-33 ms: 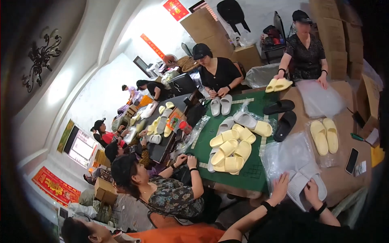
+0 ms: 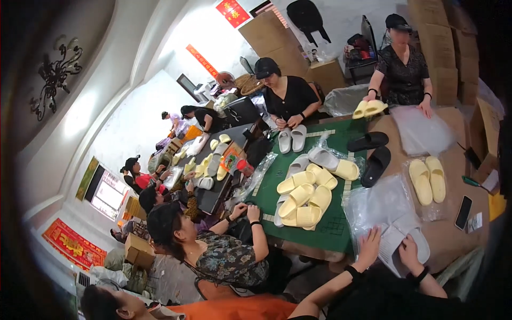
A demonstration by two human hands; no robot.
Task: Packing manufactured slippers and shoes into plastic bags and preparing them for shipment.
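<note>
Two grey slippers (image 2: 392, 241) | left fingers (image 2: 375, 234) outstretched at their left edge | right fingers (image 2: 407, 243) bent over them, grip unclear

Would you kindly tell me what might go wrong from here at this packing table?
The grey slippers at the right hand lie near the table's near edge, so one might slip off.
The clear plastic bags by the left hand look thin and loose, and could slide or crease.
The yellow slippers overlap in a pile, which a bump might topple.
</note>
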